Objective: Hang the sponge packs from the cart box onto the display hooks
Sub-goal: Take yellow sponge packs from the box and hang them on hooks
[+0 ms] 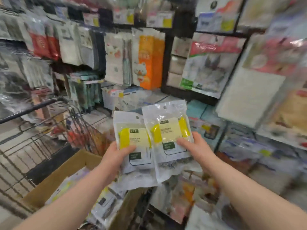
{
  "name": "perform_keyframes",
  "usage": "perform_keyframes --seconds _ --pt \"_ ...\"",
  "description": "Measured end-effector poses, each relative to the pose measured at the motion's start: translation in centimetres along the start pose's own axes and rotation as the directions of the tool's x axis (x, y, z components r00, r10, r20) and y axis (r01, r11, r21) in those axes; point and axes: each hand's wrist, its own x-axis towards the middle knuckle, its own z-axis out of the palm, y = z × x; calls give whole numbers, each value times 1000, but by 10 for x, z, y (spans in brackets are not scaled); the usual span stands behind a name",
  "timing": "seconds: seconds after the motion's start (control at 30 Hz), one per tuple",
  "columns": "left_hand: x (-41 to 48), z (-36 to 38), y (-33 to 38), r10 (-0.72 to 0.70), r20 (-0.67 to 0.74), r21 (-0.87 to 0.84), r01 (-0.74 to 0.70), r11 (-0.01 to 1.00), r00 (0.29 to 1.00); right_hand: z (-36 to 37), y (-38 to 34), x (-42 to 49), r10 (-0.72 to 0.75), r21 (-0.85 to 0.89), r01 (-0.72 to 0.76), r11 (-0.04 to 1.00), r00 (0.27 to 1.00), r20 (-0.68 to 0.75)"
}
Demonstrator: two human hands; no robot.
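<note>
Cart box: a brown cardboard box (pixel 66 170) sits in the wire cart (pixel 78 120) at lower left, its top open and its near flap folded outward.
Box contents: more clear-wrapped packs (pixel 106 205) lie flat and loosely heaped inside, some with yellow showing; their print is too blurred to read.
Left sponge pack (pixel 132 135): held upright above the far corner of the box, a clear bag with a pale sponge, a yellow band and a hang hole at its top, which is free of any hook.
Right sponge pack (pixel 167 128): the same kind, held a little higher and just beside the first, its left edge lying over the other's right edge; its hang hole is also free.
Left hand (pixel 114 156): grasps the lower part of the left sponge pack, thumb pressed across the front, fingers hidden behind.
Right hand (pixel 196 146): grasps the lower right of the right sponge pack, thumb laid on the front, fingers curled out of sight behind.
Display wall (pixel 167 47): dark panels ahead and to the right, crowded with hanging bagged goods, among them a tall orange pack (pixel 149 63) with a cartoon animal; the hooks themselves are too blurred to make out.
Pack position: both packs are in the air in front of the lower shelves, well apart from the hung rows above.
</note>
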Motion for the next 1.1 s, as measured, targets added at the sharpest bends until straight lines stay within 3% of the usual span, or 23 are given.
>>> perform_keyframes --seconds 0.33,0.67,0.8,0.97,1.1 --pt "-36 169 43 156 302 -73 -140 987 940 -175 5 -101 -56 49 80 996 930 -363" --pt "-130 352 99 289 574 -217 -198 956 766 -358 -1 -213 -152 -5 181 983 810 -566" --pt "-166 407 126 350 587 -276 -226 934 730 -415 -10 -244 -221 -50 243 969 755 -617" --pt "-200 452 155 424 578 -320 -284 904 697 -468 -21 -266 -306 -155 271 950 717 -626" --pt "-213 481 177 430 584 -323 -290 901 688 -500 -32 -268 -312 -142 290 946 710 -631"
